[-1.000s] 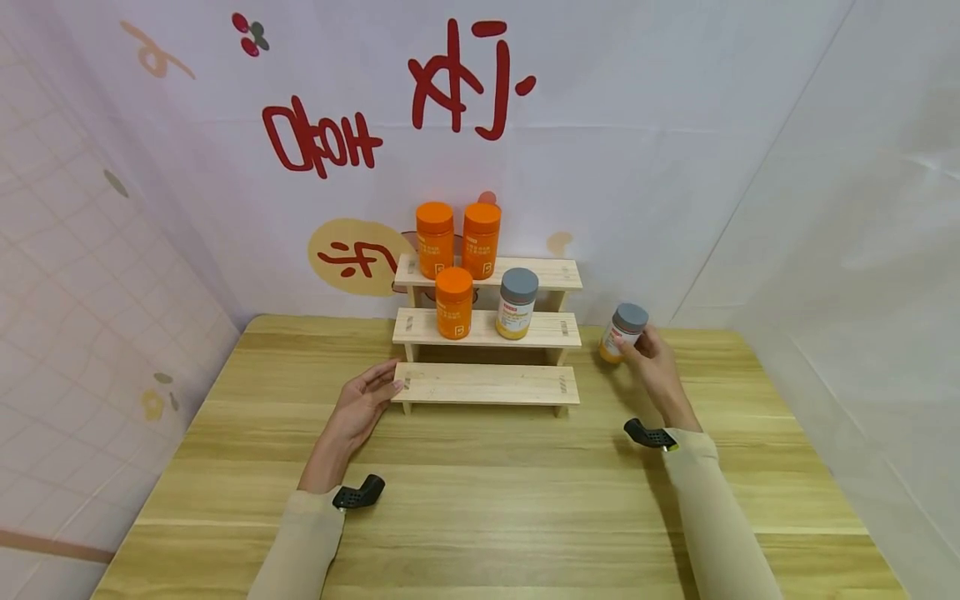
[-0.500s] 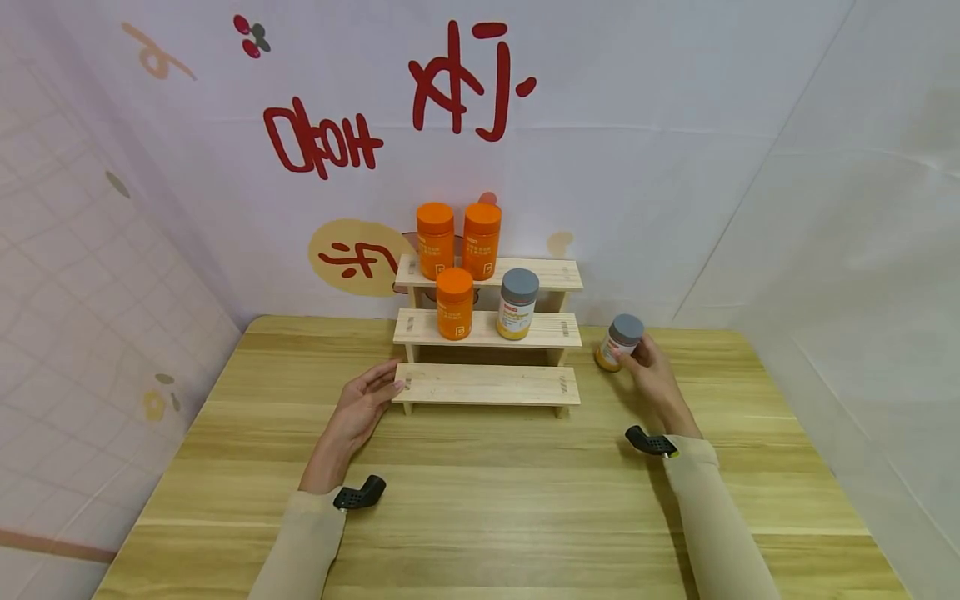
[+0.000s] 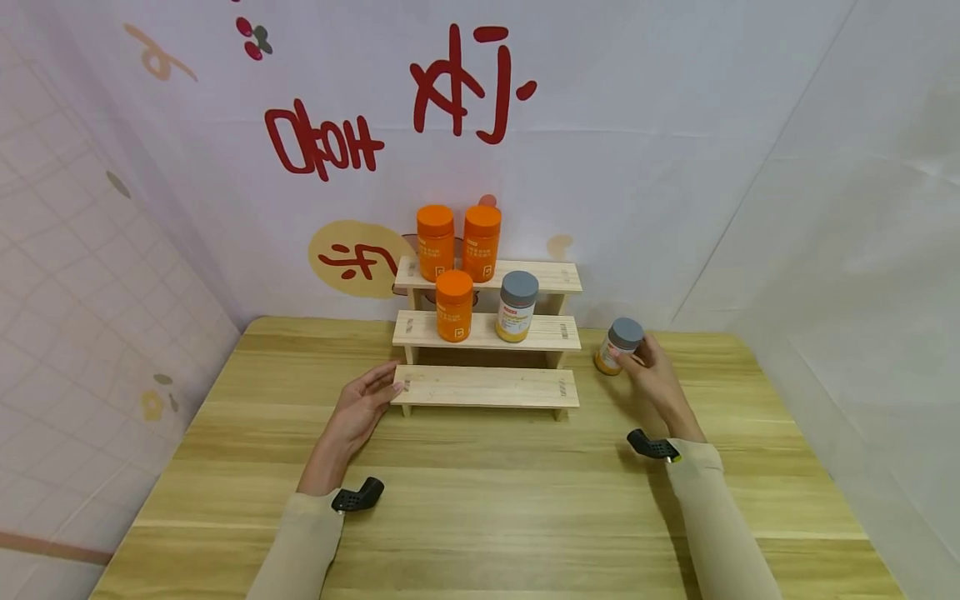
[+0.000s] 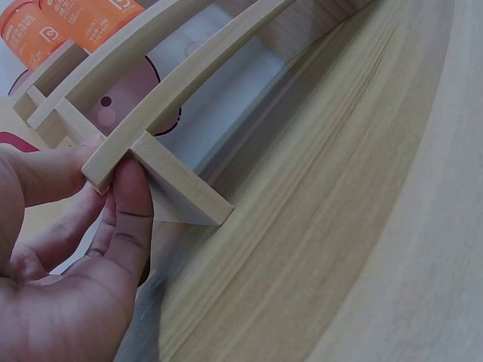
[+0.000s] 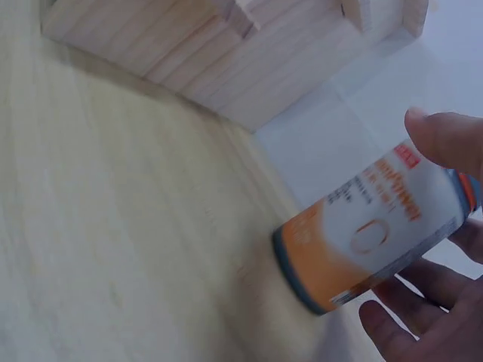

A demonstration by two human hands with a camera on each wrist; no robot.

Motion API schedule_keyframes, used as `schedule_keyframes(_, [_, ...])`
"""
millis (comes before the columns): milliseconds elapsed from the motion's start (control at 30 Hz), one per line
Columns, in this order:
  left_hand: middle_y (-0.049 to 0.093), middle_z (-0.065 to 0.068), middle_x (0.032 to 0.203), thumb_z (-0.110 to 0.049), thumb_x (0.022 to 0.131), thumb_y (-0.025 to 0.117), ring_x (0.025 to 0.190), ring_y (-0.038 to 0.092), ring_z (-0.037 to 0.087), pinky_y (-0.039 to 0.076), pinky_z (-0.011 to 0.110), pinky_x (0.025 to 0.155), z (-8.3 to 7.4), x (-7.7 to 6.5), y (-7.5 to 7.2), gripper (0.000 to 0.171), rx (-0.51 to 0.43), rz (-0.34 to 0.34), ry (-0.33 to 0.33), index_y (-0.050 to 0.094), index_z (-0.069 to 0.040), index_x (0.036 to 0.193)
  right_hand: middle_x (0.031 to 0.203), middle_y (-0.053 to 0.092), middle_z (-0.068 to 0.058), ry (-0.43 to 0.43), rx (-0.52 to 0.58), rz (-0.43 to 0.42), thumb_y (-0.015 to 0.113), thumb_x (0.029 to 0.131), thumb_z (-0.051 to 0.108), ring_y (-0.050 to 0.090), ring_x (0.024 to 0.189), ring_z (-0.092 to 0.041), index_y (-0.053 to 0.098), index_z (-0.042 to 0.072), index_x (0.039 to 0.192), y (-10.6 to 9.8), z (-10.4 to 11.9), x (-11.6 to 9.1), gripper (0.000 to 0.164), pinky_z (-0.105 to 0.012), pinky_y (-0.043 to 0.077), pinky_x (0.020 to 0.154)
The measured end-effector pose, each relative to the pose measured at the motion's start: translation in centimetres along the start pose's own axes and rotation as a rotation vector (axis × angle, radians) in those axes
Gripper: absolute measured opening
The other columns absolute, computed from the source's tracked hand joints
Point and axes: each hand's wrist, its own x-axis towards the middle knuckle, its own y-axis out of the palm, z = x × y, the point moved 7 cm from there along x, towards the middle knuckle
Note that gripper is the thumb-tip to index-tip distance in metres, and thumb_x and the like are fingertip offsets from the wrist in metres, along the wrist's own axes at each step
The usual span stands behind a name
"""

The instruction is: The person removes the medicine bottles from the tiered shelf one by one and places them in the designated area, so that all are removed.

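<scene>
Grey-lidded jar [image 3: 619, 337], nearer than a second ago, is clamped inside the right grip [image 3: 656, 367] at the far right of the desk [image 3: 487, 500]; the left grip [image 3: 363, 407] pinches the shelf [image 3: 487, 387] at left.

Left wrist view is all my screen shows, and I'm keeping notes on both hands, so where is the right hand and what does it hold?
Observer: The right hand holds a grey-lidded jar beyond the right end of the wooden stand.

Operator: I can't see any grey lids from here. Is there another jar like it?

Observer: Yes, a second grey-lidded jar stands on the middle shelf, to the right of an orange jar.

Operator: Is the held jar touching the stand?

Observer: No, in the head view a strip of the table shows between them.
</scene>
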Motion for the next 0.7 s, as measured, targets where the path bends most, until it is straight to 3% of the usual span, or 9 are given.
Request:
schedule_keyframes(233, [0.056,0.002,0.127,-0.002,0.1,0.063,0.107,0.061,0.006,0.053,0.017,0.086,-0.2,0.1,0.0,0.06,0.003,-0.002,0.005,0.041,-0.001,0.155,0.161,0.035,-0.023,-0.042,-0.049,-0.042,0.068,0.1,0.03,0.03,0.152,-0.044,0.018,0.013,0.165,-0.9,2.1,0.2,0.084,-0.063,0.026,0.122])
schedule_keyframes(433, [0.055,0.005,0.13,-0.002,0.1,0.063,0.108,0.062,0.006,0.054,0.017,0.088,-0.2,0.2,-0.1,0.06,0.005,-0.006,0.004,0.04,-0.001,0.156,0.169,0.022,-0.021,-0.079,-0.075,-0.047,0.066,0.101,0.033,0.022,0.155,-0.043,0.015,0.018,0.166,-1.5,4.0,-0.1,0.084,-0.064,0.021,0.124])
schedule_keyframes(700, [0.056,0.003,0.129,-0.002,0.1,0.063,0.109,0.062,0.005,0.054,0.017,0.09,0.1,0.0,-0.2,0.061,0.011,-0.012,-0.009,0.04,-0.001,0.156,0.168,0.025,-0.02,-0.155,-0.141,-0.067,0.068,0.101,0.029,0.024,0.154,-0.043,0.018,0.021,0.166,-1.8,6.6,-0.4,0.083,-0.063,0.021,0.123])
